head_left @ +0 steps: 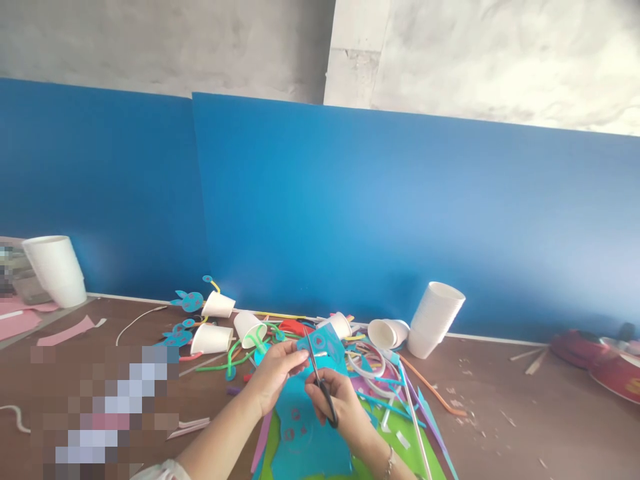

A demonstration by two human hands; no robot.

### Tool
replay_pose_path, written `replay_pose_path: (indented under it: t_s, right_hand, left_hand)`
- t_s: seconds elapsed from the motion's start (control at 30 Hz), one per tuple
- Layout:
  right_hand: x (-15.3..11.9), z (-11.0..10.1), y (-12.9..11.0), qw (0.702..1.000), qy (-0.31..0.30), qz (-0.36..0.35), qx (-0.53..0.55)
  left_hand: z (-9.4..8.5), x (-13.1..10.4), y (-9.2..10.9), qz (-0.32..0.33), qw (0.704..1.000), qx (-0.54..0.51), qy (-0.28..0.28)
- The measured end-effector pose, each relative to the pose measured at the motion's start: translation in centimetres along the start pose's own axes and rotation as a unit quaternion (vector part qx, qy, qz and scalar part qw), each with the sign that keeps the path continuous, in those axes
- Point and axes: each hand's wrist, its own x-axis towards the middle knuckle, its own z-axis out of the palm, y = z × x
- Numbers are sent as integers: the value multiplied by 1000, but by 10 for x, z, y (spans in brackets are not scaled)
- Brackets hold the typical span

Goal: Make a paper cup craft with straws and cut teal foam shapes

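My left hand (278, 373) pinches the left edge of a small blue paper piece (327, 343) with reddish drawn shapes on it. In my right hand (340, 403) is a pair of scissors (327, 400) with black handles, its blades pointing up and away across the paper near my left fingertips. Below my hands a larger blue sheet (313, 447), also marked with reddish drawings, lies over green paper (420, 450). How far apart the blades are is hard to make out.
Paper cups with blue cutouts, such as a rabbit-like head (189, 301), lie behind my left hand. A leaning cup stack (435, 320) stands at the right, another (56, 270) far left. Coloured strips (370, 363) clutter the middle. A blue partition (400, 213) closes the back.
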Motion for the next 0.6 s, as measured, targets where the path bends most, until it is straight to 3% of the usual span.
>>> replay_pose_path:
  t_s: [0.6]
  right_hand:
    - [-4, 2, -9, 999, 16, 33, -5]
  left_hand:
    - [-3, 0, 4, -11, 999, 39, -16]
